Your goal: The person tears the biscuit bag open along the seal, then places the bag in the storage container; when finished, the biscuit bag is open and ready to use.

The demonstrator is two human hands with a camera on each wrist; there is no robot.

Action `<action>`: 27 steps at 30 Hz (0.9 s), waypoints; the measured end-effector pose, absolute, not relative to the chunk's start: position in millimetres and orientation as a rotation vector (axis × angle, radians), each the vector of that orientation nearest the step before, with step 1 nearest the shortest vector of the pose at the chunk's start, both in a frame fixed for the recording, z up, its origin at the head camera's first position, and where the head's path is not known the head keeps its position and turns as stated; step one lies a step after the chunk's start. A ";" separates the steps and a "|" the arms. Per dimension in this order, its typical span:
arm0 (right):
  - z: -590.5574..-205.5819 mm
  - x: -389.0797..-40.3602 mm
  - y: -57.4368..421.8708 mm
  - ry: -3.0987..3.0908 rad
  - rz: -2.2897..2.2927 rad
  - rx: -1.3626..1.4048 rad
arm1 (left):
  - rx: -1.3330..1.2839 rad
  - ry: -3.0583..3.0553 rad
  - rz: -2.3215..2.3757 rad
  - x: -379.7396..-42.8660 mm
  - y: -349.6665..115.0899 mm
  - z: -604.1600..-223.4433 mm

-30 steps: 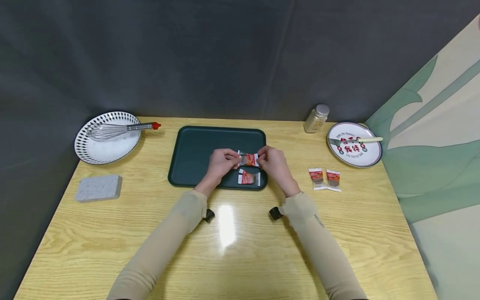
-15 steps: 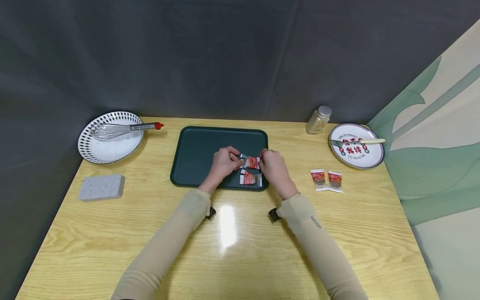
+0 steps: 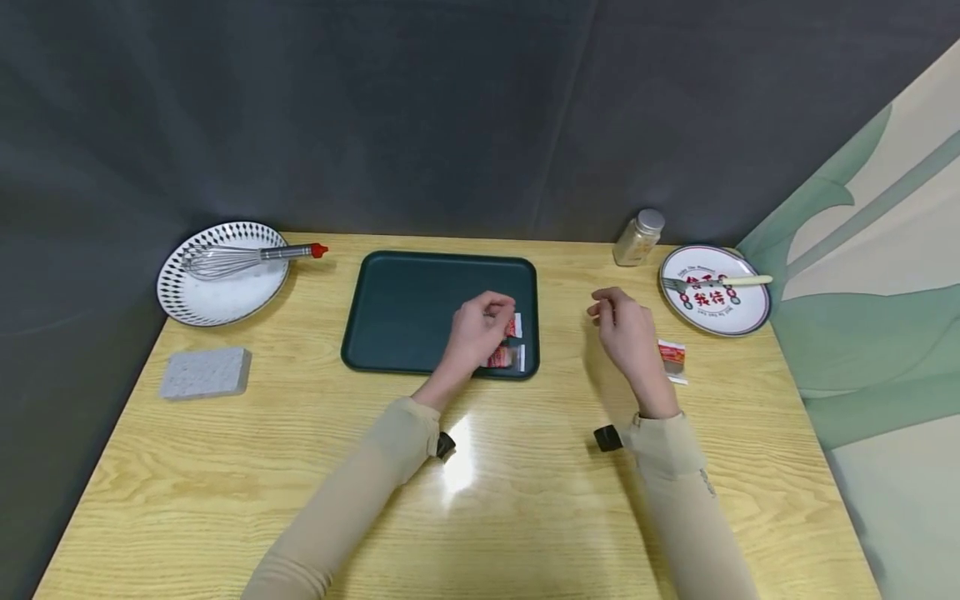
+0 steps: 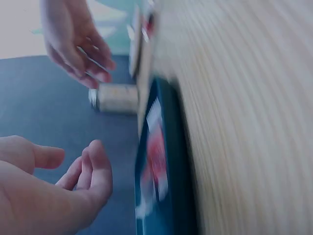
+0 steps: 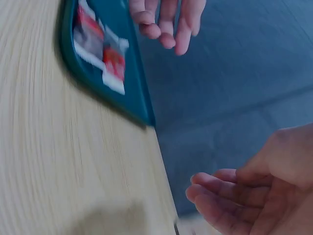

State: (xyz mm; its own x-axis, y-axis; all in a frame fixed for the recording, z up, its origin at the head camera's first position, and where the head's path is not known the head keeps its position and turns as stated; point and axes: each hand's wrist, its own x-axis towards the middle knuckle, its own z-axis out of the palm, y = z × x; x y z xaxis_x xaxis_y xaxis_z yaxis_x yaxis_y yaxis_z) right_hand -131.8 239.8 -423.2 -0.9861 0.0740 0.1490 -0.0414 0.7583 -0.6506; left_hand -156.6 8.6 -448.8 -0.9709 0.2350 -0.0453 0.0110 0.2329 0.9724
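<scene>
Two small red-and-clear wrapped snack packets lie at the right end of the dark green tray (image 3: 420,308); the front packet (image 3: 497,358) and the back packet (image 3: 516,326) are partly covered by my left hand (image 3: 477,329) in the head view. That hand hovers over them with fingers loosely bent and nothing in it, as the left wrist view shows. To the right of the tray, my right hand (image 3: 628,340) is raised above the table, its fingers (image 5: 215,196) loosely curved and holding nothing. It hides part of the packets on the table; one packet (image 3: 672,357) shows beside it.
A whisk (image 3: 255,257) lies across a patterned plate (image 3: 210,304) at the back left, with a grey sponge-like block (image 3: 205,373) in front. At the back right stand a shaker jar (image 3: 637,239) and a plate (image 3: 716,321) with a fork (image 3: 738,281) on it.
Both hands have let go of the back packet, which lies in the tray behind the other. My right hand has moved right, off the tray; my left hand has shifted slightly right.
</scene>
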 end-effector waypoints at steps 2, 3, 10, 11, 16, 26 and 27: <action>-421.9 -124.7 255.8 -2.782 1.009 -0.064 | 0.269 2.176 1.895 -151.2 24.9 -446.4; -422.8 -121.6 262.9 -2.781 0.991 -0.084 | 0.283 2.110 1.922 -149.0 33.3 -446.3; -428.5 -100.8 297.1 -2.822 0.885 -0.225 | 0.313 1.830 1.900 -129.2 86.9 -458.8; -429.3 -97.8 300.6 -2.832 0.873 -0.245 | 0.307 1.814 1.879 -125.4 93.5 -461.3; -433.1 -89.4 310.2 -2.874 0.829 -0.298 | 0.253 1.712 1.839 -109.8 120.1 -471.2; -443.9 -91.9 314.3 -2.984 0.857 -0.330 | 0.169 1.537 1.875 -100.7 149.2 -480.7; -444.4 -92.6 314.1 -2.990 0.863 -0.319 | 0.162 1.530 1.884 -100.7 149.6 -480.7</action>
State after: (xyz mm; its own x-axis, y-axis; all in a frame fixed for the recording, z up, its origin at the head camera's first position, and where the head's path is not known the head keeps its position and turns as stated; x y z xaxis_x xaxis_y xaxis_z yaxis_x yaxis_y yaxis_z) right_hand -92.6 314.1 -444.4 -0.9791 0.1986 -0.0431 0.1910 0.8271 -0.5286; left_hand -100.7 149.6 -480.7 -0.7512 0.5779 -0.3189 -0.4307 -0.0630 0.9003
